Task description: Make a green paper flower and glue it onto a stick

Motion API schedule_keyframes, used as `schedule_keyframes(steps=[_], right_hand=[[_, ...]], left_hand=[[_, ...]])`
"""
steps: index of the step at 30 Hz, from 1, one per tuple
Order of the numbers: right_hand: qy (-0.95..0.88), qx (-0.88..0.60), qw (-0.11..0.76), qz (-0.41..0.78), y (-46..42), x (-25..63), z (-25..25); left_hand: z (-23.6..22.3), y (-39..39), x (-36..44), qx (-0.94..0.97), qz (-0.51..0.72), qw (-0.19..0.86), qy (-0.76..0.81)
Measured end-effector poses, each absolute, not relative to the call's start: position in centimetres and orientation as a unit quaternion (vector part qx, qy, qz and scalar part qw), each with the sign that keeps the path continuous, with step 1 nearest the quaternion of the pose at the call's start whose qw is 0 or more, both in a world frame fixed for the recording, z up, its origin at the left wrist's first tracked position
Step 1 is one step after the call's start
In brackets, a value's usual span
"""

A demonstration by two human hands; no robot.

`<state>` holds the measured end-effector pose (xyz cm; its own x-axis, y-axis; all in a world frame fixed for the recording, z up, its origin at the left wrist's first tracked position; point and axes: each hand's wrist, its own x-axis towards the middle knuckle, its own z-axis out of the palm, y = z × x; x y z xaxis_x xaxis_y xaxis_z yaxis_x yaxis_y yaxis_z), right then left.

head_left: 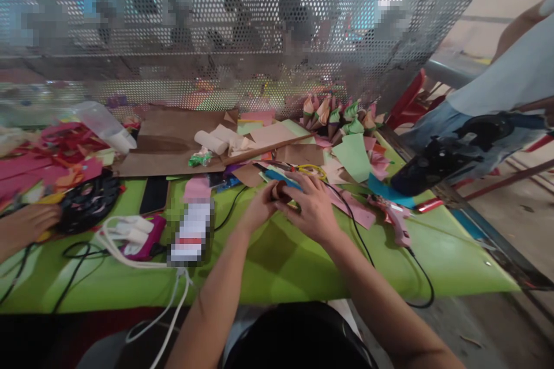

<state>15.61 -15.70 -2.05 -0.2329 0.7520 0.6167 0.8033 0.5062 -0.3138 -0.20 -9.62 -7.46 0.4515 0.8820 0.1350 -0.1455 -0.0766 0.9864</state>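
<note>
Clamping a small curled brown piece (279,189) at centre in fingers of left hand (261,207); cupping right hand (315,210) against it, unclear whether gripping; at three o'clock, a pink plastic glue gun (397,218).

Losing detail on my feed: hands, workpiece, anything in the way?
Left hand holding small brown piece; right hand at it, grip partly hidden. Black cable beside right hand. Pink glue gun farther right.

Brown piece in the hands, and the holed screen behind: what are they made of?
Brown piece: perhaps matte paper or card; dull and curved, but partly hidden.
Holed screen: probably metal; grey, slightly shiny, with regular holes.
</note>
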Motion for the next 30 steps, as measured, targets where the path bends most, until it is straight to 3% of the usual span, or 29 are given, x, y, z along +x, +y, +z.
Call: schedule_keyframes(steps=[7, 14, 23, 30], right_hand=[[-0.788, -0.519, 0.329, -0.027, -15.9, 14.9, -2.4], [-0.786, -0.479, 0.391, -0.003, -15.5, 15.7, -2.0], [-0.795, -0.505, 0.335, -0.028, -16.0, 14.5, -2.5], [-0.782, -0.488, 0.388, -0.023, -15.7, 14.9, -2.5]], left_hand=[[-7.1, -9.9, -0.5, 0.637, 0.405, 0.55, 0.357], [-6.8, -9.3, -1.0, 0.616, 0.414, 0.578, 0.339], [-8.2, -9.2, -0.3, 0.604, 0.422, 0.596, 0.321], [-7.9, -9.1, -0.2, 0.583, 0.431, 0.602, 0.336]])
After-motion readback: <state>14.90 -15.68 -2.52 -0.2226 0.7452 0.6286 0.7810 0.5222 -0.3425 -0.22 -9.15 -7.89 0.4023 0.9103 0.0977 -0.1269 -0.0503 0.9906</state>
